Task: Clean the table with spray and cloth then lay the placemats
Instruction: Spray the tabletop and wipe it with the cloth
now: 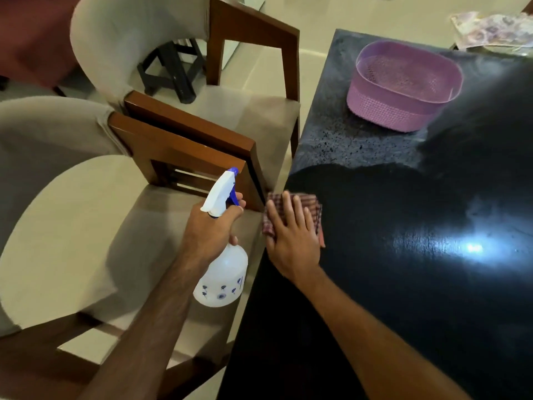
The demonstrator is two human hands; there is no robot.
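My left hand grips the neck of a white spray bottle with a blue trigger, held over the chair seat just left of the table edge. With straight fingers, my right hand presses flat on a red-checked cloth at the left edge of the glossy black table. The table's far left part looks dull and speckled with spray droplets; the near part is shiny. Patterned placemats lie at the top right beyond the table.
A purple plastic basket stands on the far part of the table. Two wooden chairs with beige cushions sit close along the table's left side. A dark stool stands on the tiled floor behind them.
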